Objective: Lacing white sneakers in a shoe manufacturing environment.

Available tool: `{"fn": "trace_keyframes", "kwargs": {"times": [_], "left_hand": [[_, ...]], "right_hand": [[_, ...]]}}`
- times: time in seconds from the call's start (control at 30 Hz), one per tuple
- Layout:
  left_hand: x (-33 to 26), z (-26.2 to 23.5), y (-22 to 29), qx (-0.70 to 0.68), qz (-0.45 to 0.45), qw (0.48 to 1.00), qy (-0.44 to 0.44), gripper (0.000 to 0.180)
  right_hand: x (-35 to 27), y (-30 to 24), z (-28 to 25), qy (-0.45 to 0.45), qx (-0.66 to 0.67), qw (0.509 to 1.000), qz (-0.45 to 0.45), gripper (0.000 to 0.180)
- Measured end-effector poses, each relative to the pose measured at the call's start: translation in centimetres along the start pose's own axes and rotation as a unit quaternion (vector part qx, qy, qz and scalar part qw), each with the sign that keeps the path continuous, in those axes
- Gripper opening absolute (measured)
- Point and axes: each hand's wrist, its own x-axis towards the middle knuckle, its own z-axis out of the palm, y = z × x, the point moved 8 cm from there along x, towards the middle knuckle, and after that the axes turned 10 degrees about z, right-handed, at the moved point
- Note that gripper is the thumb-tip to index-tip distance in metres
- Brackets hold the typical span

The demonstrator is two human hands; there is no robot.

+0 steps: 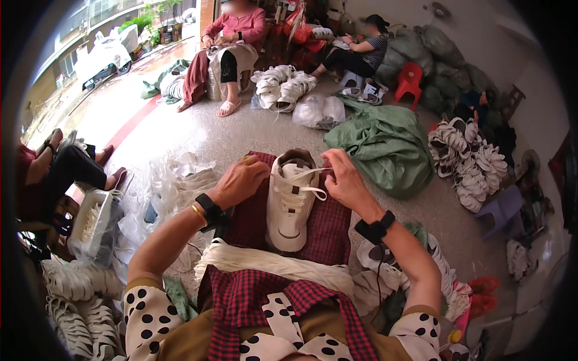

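A white sneaker [288,219] with brown trim rests on a dark red checked cloth [331,228] over my lap, its toe toward me and its collar away. White shoelace [308,173] runs through its upper eyelets, with a loop hanging at the right side. My right hand [348,185] pinches the lace just right of the shoe's opening. My left hand [241,182] is closed beside the shoe's left edge, fingertips near the collar; what they hold is hidden. A thick bundle of white laces [271,266] lies across my lap, nearer than the toe.
Piles of white shoe parts [472,159] stand at the right, with more [84,280] at the lower left. A green sack [385,150] lies ahead, near a red stool [409,84]. A lace-filled bin [96,225] is at the left. Several people sit around the room.
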Motion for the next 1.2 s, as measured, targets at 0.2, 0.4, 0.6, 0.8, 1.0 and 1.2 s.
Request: {"fn": "trace_keyframes", "kwargs": {"times": [0.2,0.4,0.6,0.8,1.0,1.2], "left_hand": [[0.5,-1.9,2.1,0.089,0.120,0.988,-0.035,0.028],[0.8,-1.3,-0.3,0.210,0.212,0.950,-0.092,0.020],[-2.3,-4.6,-5.7,0.223,0.063,0.967,-0.107,0.023],[-4.7,-8.4,-7.5,0.245,0.009,0.969,-0.039,0.020],[-6.3,-9.0,-9.3,0.292,-0.046,0.954,-0.051,0.019],[-6.6,-7.7,-10.0,0.314,-0.064,0.947,0.033,0.024]], "right_hand": [[-0.1,2.5,1.8,-0.114,0.001,0.993,0.018,0.018],[-1.7,1.6,-2.0,-0.065,-0.090,0.989,-0.100,0.021],[-4.6,6.4,-6.8,-0.053,-0.100,0.993,-0.036,0.015],[-6.4,9.5,-9.3,-0.051,-0.153,0.986,0.046,0.015],[-5.6,8.8,-11.2,0.051,-0.258,0.964,0.050,0.009],[-6.2,2.9,-13.5,0.327,-0.154,0.929,0.077,0.013]]}}
